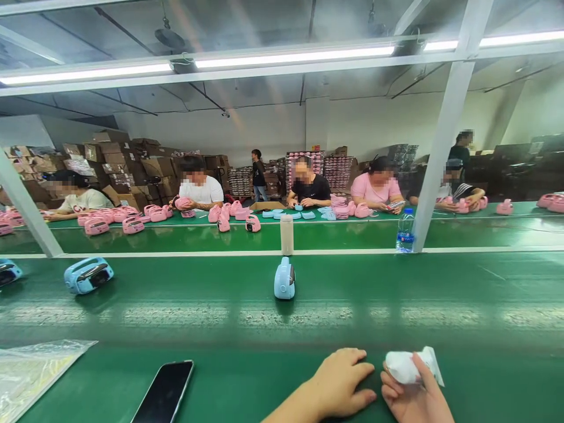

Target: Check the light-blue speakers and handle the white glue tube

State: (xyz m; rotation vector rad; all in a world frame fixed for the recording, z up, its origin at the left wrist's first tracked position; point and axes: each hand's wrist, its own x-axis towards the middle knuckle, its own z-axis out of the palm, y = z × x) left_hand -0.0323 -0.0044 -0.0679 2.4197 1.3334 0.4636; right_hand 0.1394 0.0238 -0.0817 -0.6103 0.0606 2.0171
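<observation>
My left hand (pixel 341 382) rests on the green table surface (pixel 238 376) at the lower middle, palm down, its fingers apart and nothing in it. Just to its right, my right hand (pixel 409 393) is closed around a small white wrapped bundle (pixel 408 365), with the thumb laid over it. What the white wrapping contains is hidden. Farther forward, a light blue handled device (pixel 284 279) stands upright on the green belt (pixel 374 294).
A black phone (pixel 163 393) and a clear plastic bag (pixel 35 373) lie at the lower left. Another blue device (pixel 89 275) sits behind them. A beige bottle (pixel 286 235) and water bottle (pixel 404 232) stand beyond the belt. Several people work opposite among pink devices (pixel 97 226).
</observation>
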